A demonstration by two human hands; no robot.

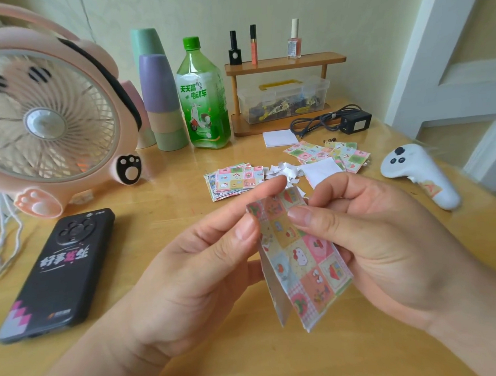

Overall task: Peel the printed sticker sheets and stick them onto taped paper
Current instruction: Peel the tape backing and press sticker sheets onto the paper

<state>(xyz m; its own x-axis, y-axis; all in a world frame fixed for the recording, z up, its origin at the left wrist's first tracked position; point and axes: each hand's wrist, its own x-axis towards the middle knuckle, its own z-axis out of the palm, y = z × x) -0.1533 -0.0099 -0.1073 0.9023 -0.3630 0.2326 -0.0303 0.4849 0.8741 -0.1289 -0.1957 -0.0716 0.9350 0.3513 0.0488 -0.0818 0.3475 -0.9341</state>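
Observation:
I hold a printed sticker sheet (305, 259) with small cartoon squares upright over the table, its white backing splayed away along the lower left edge. My left hand (204, 253) pinches the sheet's upper left corner between thumb and forefinger. My right hand (373, 238) grips the right side, thumb across the printed face. A stack of printed sheets (236, 181) lies behind on the table, another spread (334, 153) further right. White paper pieces (320, 169) and torn backing scraps (280, 170) lie between them.
A black phone (61, 272) lies at left, a pink fan (45, 118) behind it. Stacked cups (162, 103), a green bottle (203, 98), a wooden rack (281, 71) with a clear box, a charger (352, 122) and a white controller (421, 173) ring the wooden table (336, 355).

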